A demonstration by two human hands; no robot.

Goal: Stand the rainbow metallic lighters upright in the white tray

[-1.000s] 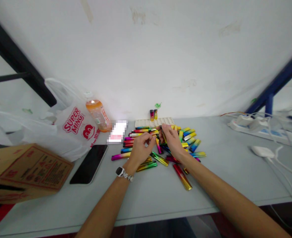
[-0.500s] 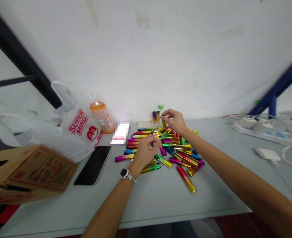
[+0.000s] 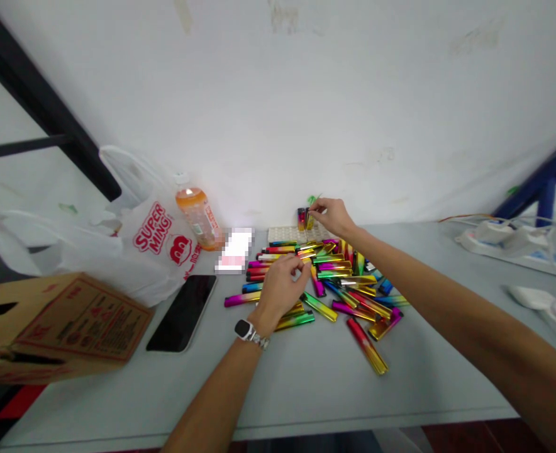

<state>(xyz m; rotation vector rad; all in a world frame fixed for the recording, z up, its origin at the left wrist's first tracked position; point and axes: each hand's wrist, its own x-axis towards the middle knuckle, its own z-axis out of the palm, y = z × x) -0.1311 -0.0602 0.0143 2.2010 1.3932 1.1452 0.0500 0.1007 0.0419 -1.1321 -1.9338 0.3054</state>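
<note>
Several shiny multicoloured lighter-like tubes (image 3: 366,346) lie in a loose pile on the grey table. Behind them is a pale tray with small pockets (image 3: 282,234), where two short tubes (image 3: 301,219) stand upright near its right end. My right hand (image 3: 331,214) is at the second upright tube, its fingertips pinched at the top; what they grip is too small to make out. Over the left part of the pile, my left hand (image 3: 283,280) has its fingers curled in, thumb near the index finger, and whatever it holds is hidden.
At the left are a cardboard box (image 3: 84,327), a white plastic bag (image 3: 131,251), an orange drink bottle (image 3: 200,217) and a dark phone (image 3: 182,313). A blurred-out bright rectangle (image 3: 234,250) lies beside the bottle. A power strip (image 3: 509,248) and white charger (image 3: 533,297) sit right.
The view has shifted slightly, moving the table items rightward. My right hand has come closer to the top of the second upright tube. My left hand stays over the pile.
</note>
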